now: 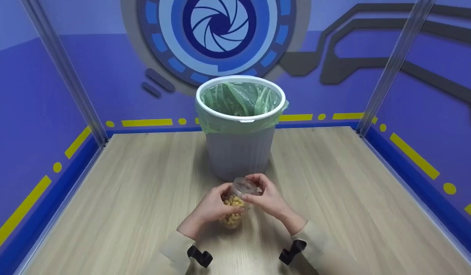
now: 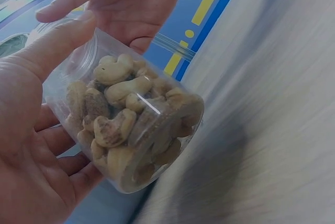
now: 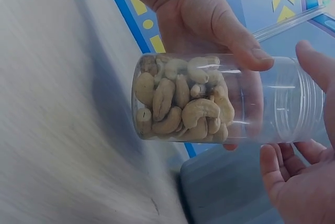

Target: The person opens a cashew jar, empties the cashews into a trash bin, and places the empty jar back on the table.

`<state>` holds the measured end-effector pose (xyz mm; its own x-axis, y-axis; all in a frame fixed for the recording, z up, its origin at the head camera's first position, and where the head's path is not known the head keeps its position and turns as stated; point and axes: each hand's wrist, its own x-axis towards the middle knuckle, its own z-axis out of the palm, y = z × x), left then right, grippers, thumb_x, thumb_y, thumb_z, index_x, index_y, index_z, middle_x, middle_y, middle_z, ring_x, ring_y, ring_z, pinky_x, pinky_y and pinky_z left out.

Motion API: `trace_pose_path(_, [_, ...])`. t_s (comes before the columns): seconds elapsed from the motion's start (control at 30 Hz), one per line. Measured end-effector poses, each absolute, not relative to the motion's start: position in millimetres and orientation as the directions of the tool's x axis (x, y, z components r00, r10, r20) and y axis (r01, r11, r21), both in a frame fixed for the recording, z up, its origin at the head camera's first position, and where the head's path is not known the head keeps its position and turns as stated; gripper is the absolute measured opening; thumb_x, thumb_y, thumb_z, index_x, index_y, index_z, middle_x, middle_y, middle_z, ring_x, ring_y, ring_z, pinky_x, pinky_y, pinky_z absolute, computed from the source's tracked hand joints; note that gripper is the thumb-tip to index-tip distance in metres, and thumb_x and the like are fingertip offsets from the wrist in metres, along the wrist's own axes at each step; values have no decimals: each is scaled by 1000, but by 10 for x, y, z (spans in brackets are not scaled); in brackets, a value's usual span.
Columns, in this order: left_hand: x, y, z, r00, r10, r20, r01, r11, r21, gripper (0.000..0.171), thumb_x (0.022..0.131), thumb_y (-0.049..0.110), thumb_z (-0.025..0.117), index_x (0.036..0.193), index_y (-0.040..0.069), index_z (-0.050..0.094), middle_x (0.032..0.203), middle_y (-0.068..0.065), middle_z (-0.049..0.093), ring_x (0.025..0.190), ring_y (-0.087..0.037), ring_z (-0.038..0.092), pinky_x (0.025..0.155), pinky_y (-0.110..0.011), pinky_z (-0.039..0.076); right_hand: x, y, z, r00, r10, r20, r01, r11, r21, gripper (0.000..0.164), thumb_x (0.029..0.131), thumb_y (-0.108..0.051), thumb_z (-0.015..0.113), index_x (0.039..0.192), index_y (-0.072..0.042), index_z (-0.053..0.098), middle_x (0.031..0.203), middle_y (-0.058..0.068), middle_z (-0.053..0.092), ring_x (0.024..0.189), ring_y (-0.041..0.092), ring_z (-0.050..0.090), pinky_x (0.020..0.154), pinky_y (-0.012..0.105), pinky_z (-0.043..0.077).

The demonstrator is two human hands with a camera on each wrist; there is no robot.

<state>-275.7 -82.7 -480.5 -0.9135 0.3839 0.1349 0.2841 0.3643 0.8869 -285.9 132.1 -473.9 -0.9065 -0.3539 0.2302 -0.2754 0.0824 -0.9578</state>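
Observation:
A clear plastic jar (image 3: 251, 93), partly filled with cashews (image 1: 235, 200), is held low over the table in front of the bin. My left hand (image 1: 213, 205) grips its body, the thumb (image 2: 63, 41) laid across the side and the fingers round the back. At the jar's top, my right hand (image 1: 269, 198) holds the clear round lid (image 1: 244, 186), thumb on one side and fingertips on the other. The jar leans away from me in the head view. Its ridged neck (image 3: 296, 98) shows through the clear plastic in the right wrist view.
Right behind the jar stands a grey bin (image 1: 239, 151) with a white rim (image 1: 241, 117) and a green bag (image 1: 235, 126) folded over it. The wood-patterned table (image 1: 143, 198) is bounded by blue printed walls (image 1: 29, 114) at the back and both sides.

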Motion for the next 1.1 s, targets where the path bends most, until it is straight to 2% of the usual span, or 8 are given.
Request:
trace_pose_path(0.3, [-2762,-833,-4802,-912,386,139,294,376,879,68,79,29,89,136,5,60,118,-10,71,98,-19,64,85,-38,54,-2865,1350,-4740,-867,-414,277,-329,59,-942,58,91,-7,75,141,9,50,139,30,54,122,20,56,96,21,52])
trace_pose_path(0.53, [-2759,-834,-4799,-919,374,122,277,394,876,69,79,29,89,137,5,60,119,-9,70,101,-19,64,88,-39,55,-2878,1367,-4752,-830,-467,304,-350,14,-937,66,93,-2,68,150,13,37,149,33,45,132,17,51,99,21,51])
trace_pose_path(0.7, [-2760,-832,-4803,-920,372,126,280,395,875,68,79,29,88,137,5,60,120,-11,71,102,-20,65,88,-41,55,-2877,1350,-4749,-868,-425,258,-312,60,-948,73,90,-11,77,149,10,39,143,30,49,125,20,51,94,21,51])
trace_pose_path(0.87, [-2757,-827,-4804,-919,375,124,279,396,875,69,79,30,88,137,6,60,119,-11,71,101,-20,66,88,-40,55,-2872,1333,-4748,-904,-363,226,-282,109,-953,62,85,-10,82,134,8,49,129,27,56,111,17,55,87,21,52])
trace_pose_path(1.1, [-2758,-834,-4811,-922,368,121,276,405,872,69,79,31,89,137,6,60,120,-10,71,102,-20,65,88,-41,55,-2867,1338,-4749,-880,-407,244,-306,93,-948,59,90,-8,77,140,8,50,137,29,55,117,16,56,92,20,52])
